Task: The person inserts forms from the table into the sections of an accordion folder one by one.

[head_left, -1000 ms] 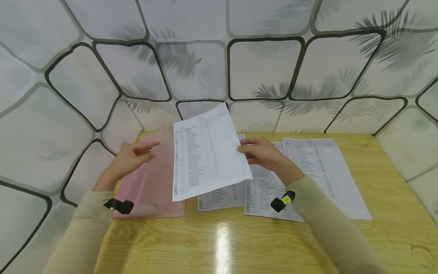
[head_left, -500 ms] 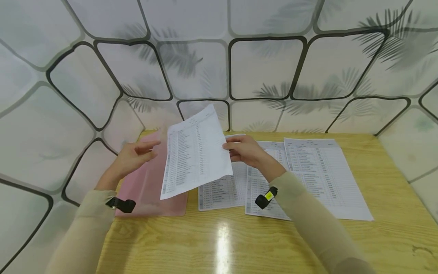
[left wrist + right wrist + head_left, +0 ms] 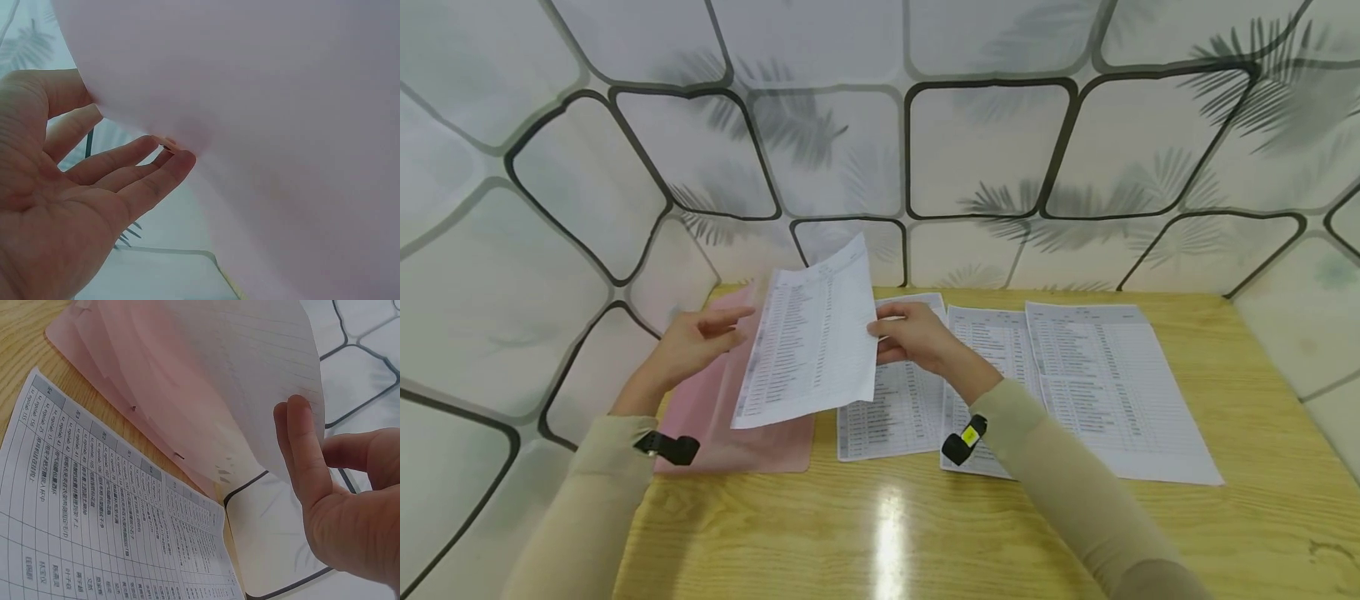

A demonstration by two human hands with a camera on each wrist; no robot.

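Left hand (image 3: 688,350) hovers over the pink folder (image 3: 730,425) on the table (image 3: 887,533), fingers relaxed and slightly spread, tips touching the folder's raised cover. Right hand (image 3: 913,337) pinches the printed sheet (image 3: 808,342), held tilted above the folder. Three more printed sheets (image 3: 1075,383) lie flat at right.

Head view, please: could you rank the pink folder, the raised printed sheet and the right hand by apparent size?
1. Pink folder and raised printed sheet: unsure, since the sheet covers part of the folder.
2. Right hand: smallest.

Raised sheet (image 3: 808,342) hides part of pink folder (image 3: 722,417), print unreadable
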